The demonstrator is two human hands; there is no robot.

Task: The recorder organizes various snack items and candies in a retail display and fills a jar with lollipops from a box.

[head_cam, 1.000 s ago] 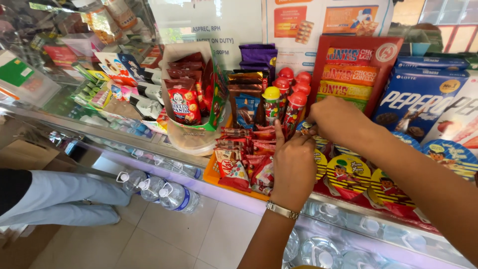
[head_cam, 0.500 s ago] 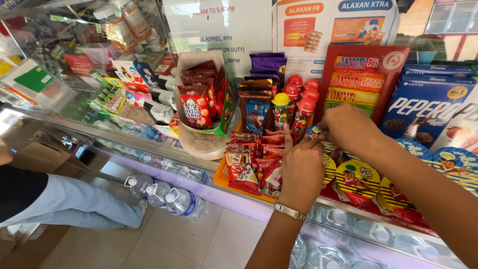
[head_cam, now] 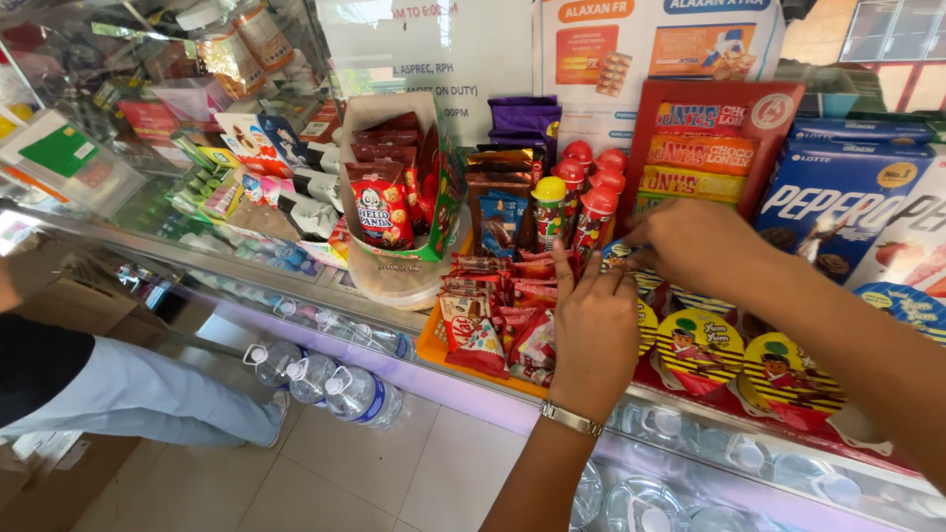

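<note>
The head view looks down on a shop counter. Nearest, clear plastic water bottles point(head_cam: 325, 384) lie on the tiled floor below the glass counter top point(head_cam: 246, 271), beside a person's pale trouser leg point(head_cam: 128, 399).

Above them, the left hand point(head_cam: 594, 330), a slim metal bracelet point(head_cam: 572, 419) at its wrist, lies flat and spread over the red wrapped chocolate bars point(head_cam: 493, 320) in the orange tray point(head_cam: 434, 350), fingers pointing up and away. Since a second ago it has barely shifted; it keeps pressing the same packets, so the row under it looks held in place.

Just beyond, the right hand point(head_cam: 690, 241) has stayed at the same spot, fingers pinched narrow on a small dark wrapped sweet point(head_cam: 623, 258) at the near edge of the round yellow striped snack cups point(head_cam: 705, 345). The sweet sits at its fingertips, just past the left hand's fingertips.

Farther back stand red-capped candy tubes point(head_cam: 581, 192), a cardboard box of red biscuit packs point(head_cam: 389, 192) and blue biscuit-stick boxes point(head_cam: 847, 212).
</note>
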